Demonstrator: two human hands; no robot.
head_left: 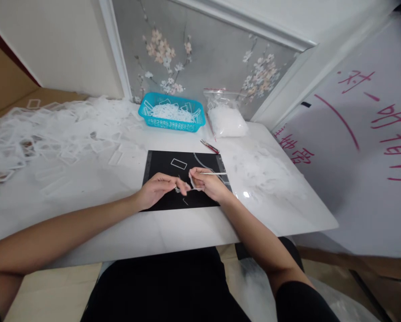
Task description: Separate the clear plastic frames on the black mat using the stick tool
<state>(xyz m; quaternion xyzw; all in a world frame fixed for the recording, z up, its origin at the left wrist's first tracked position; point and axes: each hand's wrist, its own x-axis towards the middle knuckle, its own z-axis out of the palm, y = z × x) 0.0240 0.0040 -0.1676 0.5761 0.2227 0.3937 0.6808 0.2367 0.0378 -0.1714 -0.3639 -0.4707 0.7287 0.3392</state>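
Black-clothed lap (165, 286) before a black mat (200, 201), right fingers (198, 171) pinching a whitish piece (196, 188), left fingers (180, 184) bent, grip unclear.

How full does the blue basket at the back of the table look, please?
Filled, not empty: a heap of white pieces spreads across the blue basket. How deep they go, I cannot tell.

Table (180, 232) — mat (160, 163), basket (173, 124), bag (228, 120), frames (73, 129)

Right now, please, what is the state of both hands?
Left hand: fingers partly extended; any grip cannot be told.
Right hand: closed, holding a thin white stick.
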